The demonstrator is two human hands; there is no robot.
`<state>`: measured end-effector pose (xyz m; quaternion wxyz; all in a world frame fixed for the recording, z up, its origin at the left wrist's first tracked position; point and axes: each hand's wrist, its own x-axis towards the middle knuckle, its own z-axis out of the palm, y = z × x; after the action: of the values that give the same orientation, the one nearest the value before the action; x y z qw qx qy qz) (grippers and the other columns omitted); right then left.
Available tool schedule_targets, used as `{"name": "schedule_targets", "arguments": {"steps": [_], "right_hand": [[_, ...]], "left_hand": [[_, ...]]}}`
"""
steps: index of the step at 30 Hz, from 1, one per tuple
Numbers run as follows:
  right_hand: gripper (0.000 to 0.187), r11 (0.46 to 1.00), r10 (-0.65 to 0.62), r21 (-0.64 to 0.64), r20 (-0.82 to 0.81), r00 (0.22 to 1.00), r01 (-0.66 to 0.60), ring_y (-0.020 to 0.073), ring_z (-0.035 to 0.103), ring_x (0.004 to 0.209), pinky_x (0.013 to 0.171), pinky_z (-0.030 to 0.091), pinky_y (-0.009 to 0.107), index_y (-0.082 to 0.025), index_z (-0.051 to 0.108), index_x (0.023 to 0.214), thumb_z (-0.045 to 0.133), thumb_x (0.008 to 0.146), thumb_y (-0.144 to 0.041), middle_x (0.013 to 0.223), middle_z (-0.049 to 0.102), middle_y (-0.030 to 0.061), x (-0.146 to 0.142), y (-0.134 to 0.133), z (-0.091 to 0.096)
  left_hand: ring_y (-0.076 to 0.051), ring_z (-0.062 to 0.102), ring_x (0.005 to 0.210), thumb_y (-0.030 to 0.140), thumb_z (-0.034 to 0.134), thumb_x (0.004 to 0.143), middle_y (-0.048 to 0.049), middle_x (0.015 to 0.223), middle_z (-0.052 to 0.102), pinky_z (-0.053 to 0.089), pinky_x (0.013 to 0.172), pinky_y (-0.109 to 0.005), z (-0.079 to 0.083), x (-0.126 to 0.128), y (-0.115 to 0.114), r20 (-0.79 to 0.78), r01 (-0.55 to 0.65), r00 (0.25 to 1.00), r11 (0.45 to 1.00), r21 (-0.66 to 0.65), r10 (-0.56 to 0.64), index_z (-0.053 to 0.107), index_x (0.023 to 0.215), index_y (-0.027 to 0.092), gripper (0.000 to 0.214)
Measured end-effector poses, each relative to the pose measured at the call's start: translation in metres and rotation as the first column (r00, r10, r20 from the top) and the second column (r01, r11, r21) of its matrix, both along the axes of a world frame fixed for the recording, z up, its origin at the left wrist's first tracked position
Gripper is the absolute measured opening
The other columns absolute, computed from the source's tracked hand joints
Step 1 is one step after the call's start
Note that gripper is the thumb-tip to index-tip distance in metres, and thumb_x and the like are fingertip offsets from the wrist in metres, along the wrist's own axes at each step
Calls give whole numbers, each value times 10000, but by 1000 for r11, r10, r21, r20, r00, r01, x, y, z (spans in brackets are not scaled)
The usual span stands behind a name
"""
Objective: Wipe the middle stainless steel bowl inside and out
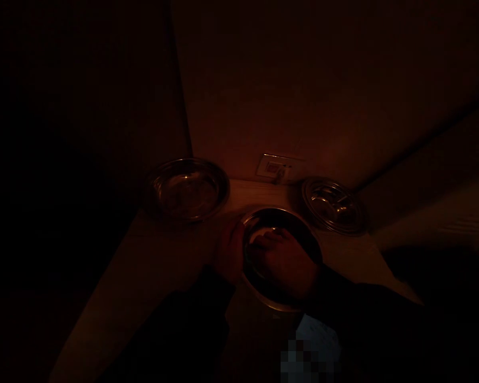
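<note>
The light is very dim, so details are hard to make out. A round metal bowl [281, 307] stands on the wooden table in front of me. My left hand [229, 252] is closed against its left side, with the fingers at the rim. Inside the bowl is my right hand [283, 258], its fingers curled down toward the bottom. Whatever those fingers hold or press is hidden beneath them. The contents of the bowl are too dark to tell.
A wide metal dish [187, 194] sits at the table's back left. Stacked metal plates or lids [335, 207] lie at the back right. Behind the wooden table [143, 266], a socket panel [277, 168] is set in the wall. A pale sheet [319, 335] shows below my right forearm.
</note>
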<state>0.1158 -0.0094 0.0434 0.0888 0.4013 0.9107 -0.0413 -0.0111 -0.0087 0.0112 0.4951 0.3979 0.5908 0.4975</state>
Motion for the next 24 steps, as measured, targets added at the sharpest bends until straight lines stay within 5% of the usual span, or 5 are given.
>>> {"name": "schedule_targets", "arguments": {"steps": [7, 17, 24], "right_hand": [[274, 974, -194, 122, 35, 980, 189, 266, 592, 933, 798, 354, 408, -130, 679, 914, 429, 942, -237, 950, 665, 133, -3, 22, 0], [191, 988, 99, -118, -5, 995, -98, 198, 585, 941, 795, 373, 331, -222, 684, 991, 508, 916, -207, 984, 677, 40, 1, 0, 5], [259, 986, -129, 113, 31, 991, 125, 253, 579, 963, 801, 347, 391, -140, 678, 953, 432, 945, -223, 979, 665, 120, -2, 26, -1]], "left_hand": [[-210, 568, 1181, 246, 390, 897, -100, 1255, 633, 398, 1042, -347, -5, 1, -2, -62, -42, 997, 999, 16, 43, 611, 1175, 137, 372], [-222, 573, 1168, 234, 395, 881, -108, 1234, 642, 401, 1034, -365, -8, 5, -2, -61, -125, 990, 991, 42, 128, 629, 1123, 137, 350], [-215, 583, 1153, 239, 391, 885, -103, 1204, 656, 401, 1034, -345, -8, 4, -3, -70, -89, 993, 993, 78, 94, 642, 1117, 142, 356]]}}
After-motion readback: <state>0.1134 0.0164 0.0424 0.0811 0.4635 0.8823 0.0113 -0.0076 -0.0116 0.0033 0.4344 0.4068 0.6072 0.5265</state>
